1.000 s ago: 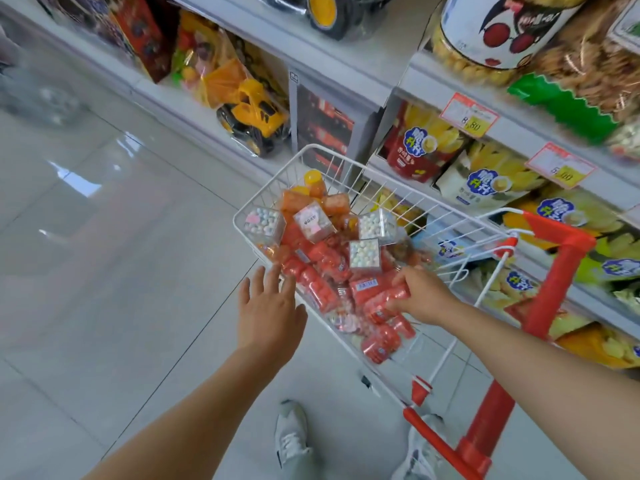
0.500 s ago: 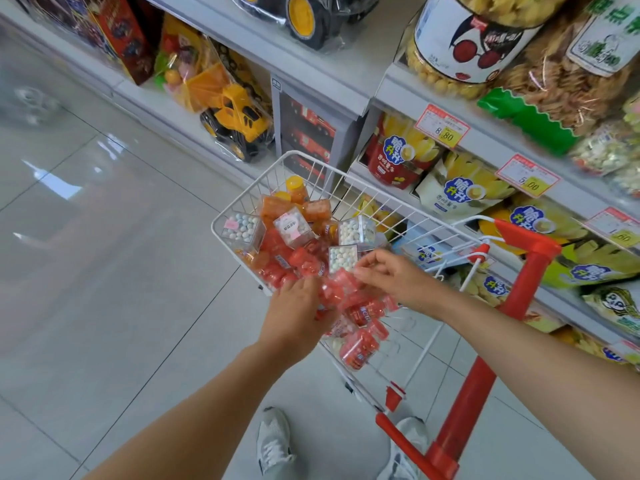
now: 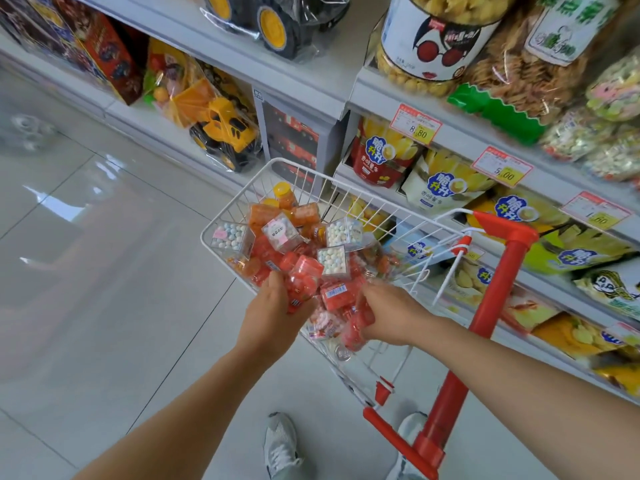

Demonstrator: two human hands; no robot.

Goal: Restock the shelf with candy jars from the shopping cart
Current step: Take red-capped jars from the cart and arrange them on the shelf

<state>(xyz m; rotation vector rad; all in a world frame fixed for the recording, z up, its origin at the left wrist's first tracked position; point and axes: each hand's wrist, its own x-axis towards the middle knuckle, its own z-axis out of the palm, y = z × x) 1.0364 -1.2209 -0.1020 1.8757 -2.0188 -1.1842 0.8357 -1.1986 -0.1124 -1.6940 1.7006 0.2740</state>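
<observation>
Candy jars (image 3: 332, 261) piled in shopping cart (image 3: 221, 244) at 12 o'clock, left hand (image 3: 273, 306) curled round red jar (image 3: 302, 282), right hand (image 3: 389, 315) curled round second red jar (image 3: 358, 322), shelf (image 3: 457, 140) at 1 o'clock unstocked: restock looks barely started.

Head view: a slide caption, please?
Left hand and right hand grip red candy jars in the white shopping cart beside snack shelves.
</observation>
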